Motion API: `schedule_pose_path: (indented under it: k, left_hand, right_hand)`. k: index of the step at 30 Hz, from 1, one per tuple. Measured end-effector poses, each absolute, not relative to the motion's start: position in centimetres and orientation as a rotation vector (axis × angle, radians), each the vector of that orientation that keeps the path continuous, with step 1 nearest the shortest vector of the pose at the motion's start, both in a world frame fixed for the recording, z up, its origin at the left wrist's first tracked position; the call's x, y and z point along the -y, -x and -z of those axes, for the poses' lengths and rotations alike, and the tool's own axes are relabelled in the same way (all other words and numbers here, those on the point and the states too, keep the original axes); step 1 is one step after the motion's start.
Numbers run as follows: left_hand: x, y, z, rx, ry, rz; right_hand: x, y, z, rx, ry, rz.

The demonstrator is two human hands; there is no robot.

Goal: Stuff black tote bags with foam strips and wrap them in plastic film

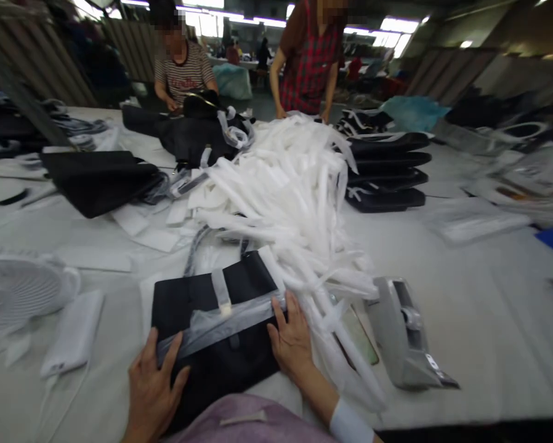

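A black bag [225, 369] lies at the front edge of the table, with a clear plastic strip [239, 321] running across it and a pale wrapped strap [220, 289] over its upper part. My left hand [155, 384] rests on the bag's left side, fingers spread, the fingertips at the strip's left end. On the right side, my right hand [292, 338] lies with spread fingers on the strip's right end. Neither hand is closed round anything. Behind the bag, a dark handle in clear wrapping [196, 249] shows partly.
White foam strips [286, 184] are heaped mid-table. A grey tape dispenser [403, 335] and a phone [357, 335] lie right; a white fan [22, 292] and power bank [73, 332] left. Black bags [387, 172] are stacked back right. Two people stand across the table.
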State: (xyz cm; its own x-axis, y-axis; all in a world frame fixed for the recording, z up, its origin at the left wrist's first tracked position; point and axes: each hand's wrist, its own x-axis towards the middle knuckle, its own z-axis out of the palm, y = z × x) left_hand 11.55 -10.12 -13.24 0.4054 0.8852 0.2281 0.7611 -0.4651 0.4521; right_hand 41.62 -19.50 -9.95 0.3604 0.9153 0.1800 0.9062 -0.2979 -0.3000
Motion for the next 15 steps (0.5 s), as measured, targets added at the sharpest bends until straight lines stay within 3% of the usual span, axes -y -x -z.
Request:
schedule_pose_path:
  k: [5, 10, 12, 15]
  left_hand:
    - [10.2, -11.2, 12.4, -1.439, -2.393, -0.771]
    - [10.6, -10.3, 10.4, -1.609, -1.811, -0.867]
    - [10.1, -9.8, 10.3, -1.662, -1.58, -0.81]
    - [8.8, -10.3, 10.6, -1.763, -1.462, -0.798]
  right_hand:
    - [19.3, -41.4, 9.1, 1.607, 2.178, 0.087]
    - [24.0, -40.4, 6.5, 1.201, 2.103, 0.192]
    - [26.5, -39.4, 6.2, 0.995, 2.116, 0.022]
    - [28.4, -37.2, 7.3, 0.637, 2.09, -0.572]
